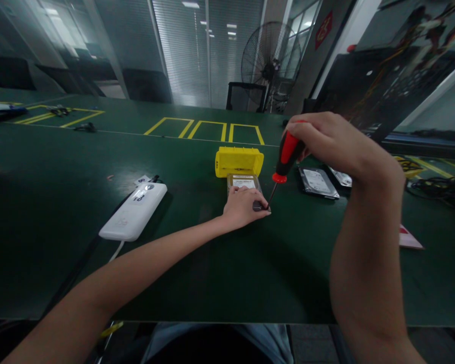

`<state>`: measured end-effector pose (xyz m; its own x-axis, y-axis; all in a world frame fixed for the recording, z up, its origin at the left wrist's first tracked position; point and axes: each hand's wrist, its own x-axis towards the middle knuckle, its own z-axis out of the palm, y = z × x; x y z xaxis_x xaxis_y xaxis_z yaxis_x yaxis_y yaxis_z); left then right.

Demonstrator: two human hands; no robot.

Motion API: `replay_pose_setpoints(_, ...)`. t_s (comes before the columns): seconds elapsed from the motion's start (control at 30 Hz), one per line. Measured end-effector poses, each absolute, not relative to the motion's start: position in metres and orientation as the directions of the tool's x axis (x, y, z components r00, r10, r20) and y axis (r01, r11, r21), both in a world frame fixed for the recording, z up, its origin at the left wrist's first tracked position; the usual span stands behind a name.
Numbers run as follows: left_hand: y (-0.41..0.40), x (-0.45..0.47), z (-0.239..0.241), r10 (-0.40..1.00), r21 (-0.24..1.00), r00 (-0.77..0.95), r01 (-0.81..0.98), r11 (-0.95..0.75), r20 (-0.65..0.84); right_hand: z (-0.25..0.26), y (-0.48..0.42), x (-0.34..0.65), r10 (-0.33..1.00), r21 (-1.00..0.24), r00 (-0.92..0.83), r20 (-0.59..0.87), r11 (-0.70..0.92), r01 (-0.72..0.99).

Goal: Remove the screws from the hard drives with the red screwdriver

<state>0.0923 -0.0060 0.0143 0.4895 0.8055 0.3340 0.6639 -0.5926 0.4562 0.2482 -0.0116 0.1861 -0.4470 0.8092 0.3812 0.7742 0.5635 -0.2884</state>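
A hard drive (243, 181) lies on the green table in front of a yellow plastic bin (238, 161). My left hand (243, 206) presses over its near part, fingers bent around the near right corner, hiding much of the drive. In my right hand (318, 132), raised above and to the right, is a red and black screwdriver (287, 154). The screwdriver leans with its shaft pointing down to the drive's near right corner, beside my left fingertips. Whether the tip sits in a screw cannot be made out.
Two more hard drives, one a labelled hard drive (317, 182), lie to the right. A white power bank (134, 211) with a cable is on the left. Cables (445, 189) pile at the far right, near a red and white card (410, 237). Yellow tape outlines (208, 130) mark the table's far side.
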Motion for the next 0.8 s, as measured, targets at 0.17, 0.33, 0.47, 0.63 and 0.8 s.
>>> replay_pose_setpoints(0.17, -0.006, 0.092, 0.016, 0.807, 0.459, 0.488, 0.663, -0.591, 0.333, 0.188, -0.013, 0.250, 0.809, -0.363, -0.478, 0.343, 0.583, 0.727)
replay_pose_setpoints(0.33, -0.006, 0.092, 0.017, 0.815, 0.461, 0.480, 0.672, -0.579, 0.323, 0.190, -0.016, 0.252, 0.811, -0.442, -0.493, 0.315, 0.585, 0.680)
replay_pose_setpoints(0.47, -0.006, 0.092, 0.017, 0.812, 0.460, 0.487, 0.669, -0.584, 0.322, 0.189, -0.018, 0.252, 0.803, -0.466, -0.508, 0.311, 0.595, 0.655)
replay_pose_setpoints(0.63, -0.006, 0.092, 0.015, 0.812, 0.452, 0.484, 0.674, -0.584, 0.328, 0.189, -0.021, 0.250, 0.768, -0.434, -0.540, 0.345, 0.641, 0.633)
replay_pose_setpoints(0.8, -0.006, 0.091, 0.016, 0.812, 0.456, 0.494, 0.673, -0.583, 0.311, 0.192, -0.023, 0.250, 0.784, -0.431, -0.542, 0.303, 0.620, 0.656)
